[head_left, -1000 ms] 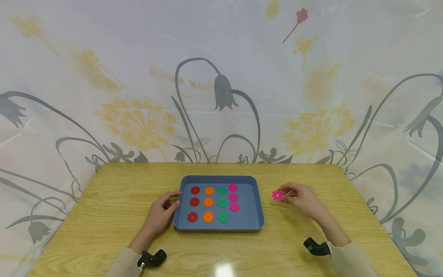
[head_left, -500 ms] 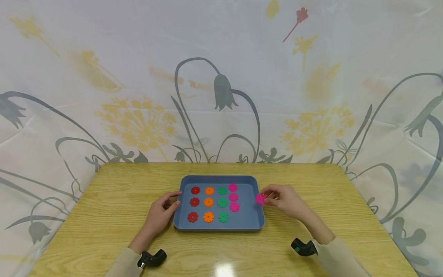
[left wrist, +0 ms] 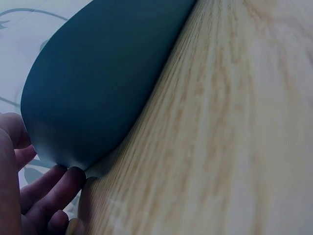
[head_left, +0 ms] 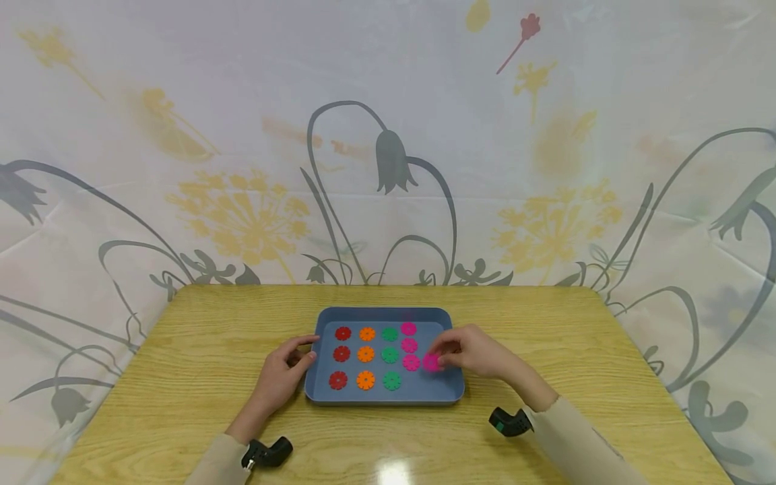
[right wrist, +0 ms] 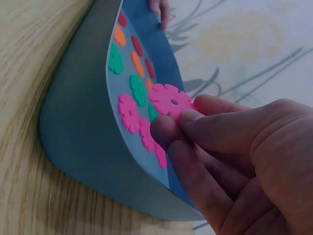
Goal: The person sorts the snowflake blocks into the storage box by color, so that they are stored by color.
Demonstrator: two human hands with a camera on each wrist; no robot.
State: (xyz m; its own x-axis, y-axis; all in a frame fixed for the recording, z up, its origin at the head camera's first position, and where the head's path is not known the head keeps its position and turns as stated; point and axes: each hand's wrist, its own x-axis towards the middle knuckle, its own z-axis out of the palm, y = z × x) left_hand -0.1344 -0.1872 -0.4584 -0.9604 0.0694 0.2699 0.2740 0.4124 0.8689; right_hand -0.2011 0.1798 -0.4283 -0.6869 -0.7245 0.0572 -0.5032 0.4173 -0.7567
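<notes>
My right hand [head_left: 471, 351] pinches a pink notched disc [head_left: 431, 362] between thumb and fingers, over the right part of a blue-grey tray [head_left: 433, 389]. In the right wrist view the held disc [right wrist: 170, 100] is tilted above the tray wall. On the tray floor lie columns of similar discs: red [head_left: 341, 353], orange [head_left: 366, 353], green [head_left: 391, 354] and pink [head_left: 409, 345]. The pink discs sit closer together, near the green column. My left hand [head_left: 281, 372] holds the tray's left edge; in the left wrist view its fingers [left wrist: 54, 196] touch the outer wall.
The tray stands on a wooden table [head_left: 230, 323]. Behind the table hangs a pale cloth [head_left: 388, 222] with printed flowers. Black devices sit at the left wrist [head_left: 267, 451] and the right wrist [head_left: 509, 422].
My right hand has moved left with the pink disc, from beside the tray, past its right rim, to over the tray. My left hand and the laid discs have stayed put.
</notes>
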